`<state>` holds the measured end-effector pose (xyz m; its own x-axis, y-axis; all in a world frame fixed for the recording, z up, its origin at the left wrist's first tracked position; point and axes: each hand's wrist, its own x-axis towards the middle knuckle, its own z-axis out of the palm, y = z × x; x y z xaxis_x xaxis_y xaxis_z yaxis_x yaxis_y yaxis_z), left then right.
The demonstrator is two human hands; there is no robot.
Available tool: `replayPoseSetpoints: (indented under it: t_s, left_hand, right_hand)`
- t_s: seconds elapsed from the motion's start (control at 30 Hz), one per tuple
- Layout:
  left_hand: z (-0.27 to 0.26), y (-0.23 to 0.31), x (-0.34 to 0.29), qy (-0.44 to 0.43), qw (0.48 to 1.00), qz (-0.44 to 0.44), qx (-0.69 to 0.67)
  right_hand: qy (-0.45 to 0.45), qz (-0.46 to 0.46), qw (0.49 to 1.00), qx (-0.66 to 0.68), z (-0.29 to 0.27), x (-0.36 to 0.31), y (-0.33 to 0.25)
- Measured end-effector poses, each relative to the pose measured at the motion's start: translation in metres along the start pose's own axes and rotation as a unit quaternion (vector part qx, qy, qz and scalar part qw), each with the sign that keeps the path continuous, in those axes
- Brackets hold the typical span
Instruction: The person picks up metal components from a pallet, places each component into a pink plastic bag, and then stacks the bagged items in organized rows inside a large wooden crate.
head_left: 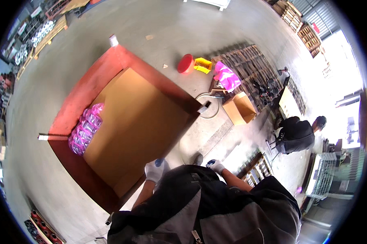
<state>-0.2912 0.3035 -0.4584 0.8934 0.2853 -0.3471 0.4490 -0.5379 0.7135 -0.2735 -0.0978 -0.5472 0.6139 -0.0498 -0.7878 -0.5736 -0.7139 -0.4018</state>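
My left hand [154, 171], in a white glove with a blue patch, is beside the near edge of a large red metal bin [74, 97]. Whether it touches the rim cannot be made out, and its fingers are hidden. On the other side of my body, my right hand [216, 165] wears a matching glove and hangs low over the floor, fingers too small to read. Brown cardboard [138, 122] lines the bin's bottom. Several pink-purple plastic-wrapped bundles [86, 129] lie in a row on it, along the left wall.
Ahead to the right are a red bowl [186, 64], a yellow tray [203, 65], a pink bag [228, 77], wooden pallets [248, 61] and an open cardboard box [239, 109]. A person in dark clothes [293, 136] sits at right, near a wire basket [324, 175].
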Motion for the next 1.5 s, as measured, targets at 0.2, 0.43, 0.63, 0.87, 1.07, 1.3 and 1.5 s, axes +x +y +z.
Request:
replayPoseSetpoints:
  t_s: [0.2, 0.43, 0.63, 0.87, 1.07, 1.3, 1.5]
  left_hand:
    - [0.046, 0.01, -0.005, -0.027, 0.996, -0.049, 0.071]
    - [0.102, 0.158, -0.037, -0.083, 0.994, 0.005, -0.066]
    - [0.143, 0.224, -0.009, -0.086, 0.984, 0.132, 0.088]
    - [0.197, 0.292, 0.066, -0.232, 0.964, 0.082, 0.099]
    - [0.245, 0.338, 0.158, -0.242, 0.944, 0.191, 0.114]
    - [0.292, 0.365, 0.221, -0.273, 0.936, 0.17, 0.141]
    - [0.329, 0.409, 0.243, -0.324, 0.919, 0.116, 0.195]
  right_hand:
    - [0.02, -0.037, 0.997, 0.067, -0.042, 0.011, 0.064]
    - [0.068, -0.123, 0.99, -0.008, -0.113, 0.034, 0.216]
    - [0.062, 0.134, 0.909, 0.39, -0.149, -0.016, 0.234]
    - [0.139, -0.016, 0.982, 0.129, -0.195, 0.027, 0.263]
    - [0.141, -0.017, 0.979, 0.147, -0.238, 0.04, 0.23]
    - [0.208, -0.056, 0.969, 0.118, -0.296, 0.035, 0.19]
    - [0.213, 0.07, 0.968, 0.113, -0.288, 0.07, 0.255]
